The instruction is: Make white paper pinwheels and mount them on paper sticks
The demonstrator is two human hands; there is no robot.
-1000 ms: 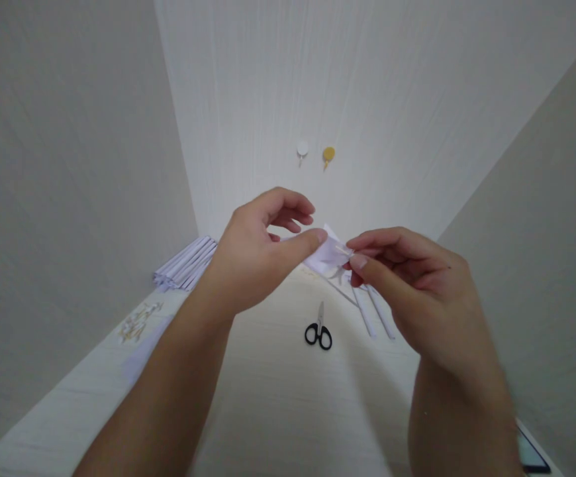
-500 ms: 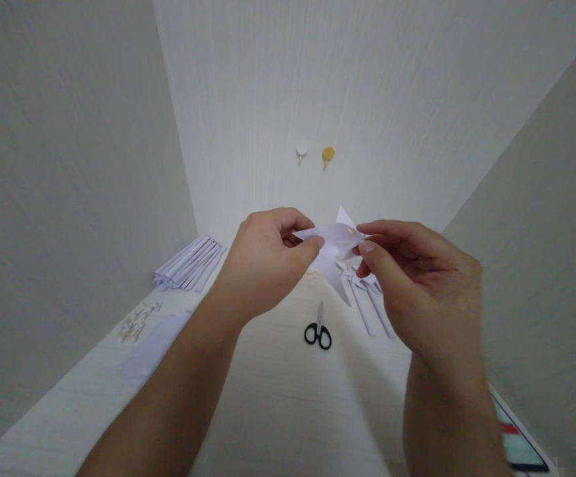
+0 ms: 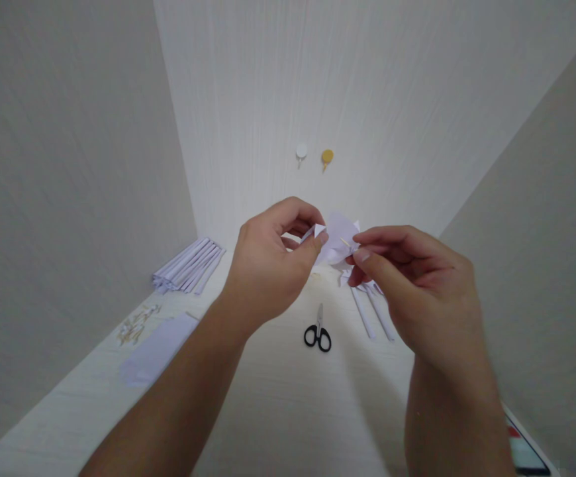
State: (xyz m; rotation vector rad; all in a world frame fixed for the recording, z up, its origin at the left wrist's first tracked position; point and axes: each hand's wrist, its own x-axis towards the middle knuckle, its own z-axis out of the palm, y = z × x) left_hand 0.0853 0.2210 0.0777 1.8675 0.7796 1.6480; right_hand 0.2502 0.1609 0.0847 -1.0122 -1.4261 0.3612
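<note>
Above the table, both hands hold a white paper pinwheel [image 3: 336,233] with curled, pointed flaps. My left hand [image 3: 279,265] pinches a folded corner of it between thumb and fingers. On the other side, my right hand [image 3: 410,281] pinches the paper near a thin pale-gold prong [image 3: 345,242], which sticks out by the fingertips. The fingers hide how the prong sits in the paper. Below the hands lies a pair of small scissors [image 3: 318,334] with black handles, blades pointing away. Beside my right hand, rolled paper sticks [image 3: 363,313] with folded white paper at their far ends rest on the table.
A stack of rolled paper sticks [image 3: 189,266] lies at the left wall. Nearer are a pile of small gold-and-white pieces [image 3: 138,324] and flat white paper [image 3: 156,351]. A screen device [image 3: 529,450] sits at the lower right. Two hooks [image 3: 327,157] are on the back wall.
My left hand has risen slightly and drawn a paper corner up into a fold. My right hand has shifted a little left and down, and the gold prong shows more clearly.
</note>
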